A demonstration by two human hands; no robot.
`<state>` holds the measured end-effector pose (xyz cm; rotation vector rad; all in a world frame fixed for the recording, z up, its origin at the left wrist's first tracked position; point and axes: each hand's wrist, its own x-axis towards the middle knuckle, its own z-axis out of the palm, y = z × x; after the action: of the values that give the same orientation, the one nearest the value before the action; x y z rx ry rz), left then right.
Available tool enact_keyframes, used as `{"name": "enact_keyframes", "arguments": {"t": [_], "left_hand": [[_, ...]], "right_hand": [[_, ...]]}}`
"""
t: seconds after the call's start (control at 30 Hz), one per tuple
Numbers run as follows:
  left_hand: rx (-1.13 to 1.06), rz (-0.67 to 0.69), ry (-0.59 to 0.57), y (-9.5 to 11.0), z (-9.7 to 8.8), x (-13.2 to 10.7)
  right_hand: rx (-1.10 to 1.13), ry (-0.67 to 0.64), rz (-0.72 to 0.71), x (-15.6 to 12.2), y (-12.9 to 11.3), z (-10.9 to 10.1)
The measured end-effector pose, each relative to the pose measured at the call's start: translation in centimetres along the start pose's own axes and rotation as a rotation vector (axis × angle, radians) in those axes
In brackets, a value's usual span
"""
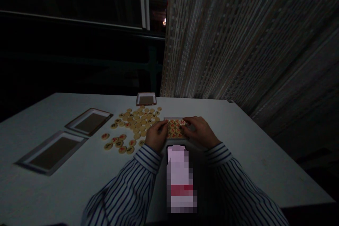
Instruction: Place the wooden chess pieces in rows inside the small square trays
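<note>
A small tray (169, 118) holds rows of round wooden game pieces with red marks. My left hand (156, 136) rests at the tray's left side, fingers curled against the pieces. My right hand (198, 131) lies at its right side, fingertips touching a piece (182, 123) with a red character at the top right row. Whether either hand grips a piece is hard to tell in the dim light. Both arms wear striped sleeves.
Many loose round pieces (135, 122) lie scattered left of the tray on the white table (251, 148). Two flat box parts (54, 152) (90, 122) lie at the left, a small box (146, 99) at the back. A lit phone (180, 176) lies before me. A beaded curtain (238, 42) hangs right.
</note>
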<state>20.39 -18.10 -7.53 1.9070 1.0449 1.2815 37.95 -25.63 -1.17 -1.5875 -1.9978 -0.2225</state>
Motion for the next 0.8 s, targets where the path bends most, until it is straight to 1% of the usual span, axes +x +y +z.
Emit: {"name": "enact_keyframes", "arguments": {"t": [0.23, 0.5, 0.63, 0.8], "left_hand": [[0.057, -0.025, -0.018, 0.0, -0.2, 0.0], [0.082, -0.077, -0.033, -0.1, -0.2, 0.3], [0.092, -0.063, -0.038, -0.1, -0.2, 0.4], [0.095, -0.036, -0.033, -0.2, -0.3, 0.4]], "right_hand": [[-0.028, -0.085, 0.035, 1.1, 0.9, -0.8], [-0.078, -0.09, -0.009, 2.5, 2.4, -1.3], [-0.106, -0.102, -0.005, 3.3, 2.7, -1.5], [-0.143, -0.158, 0.014, 4.3, 3.0, -1.6]]}}
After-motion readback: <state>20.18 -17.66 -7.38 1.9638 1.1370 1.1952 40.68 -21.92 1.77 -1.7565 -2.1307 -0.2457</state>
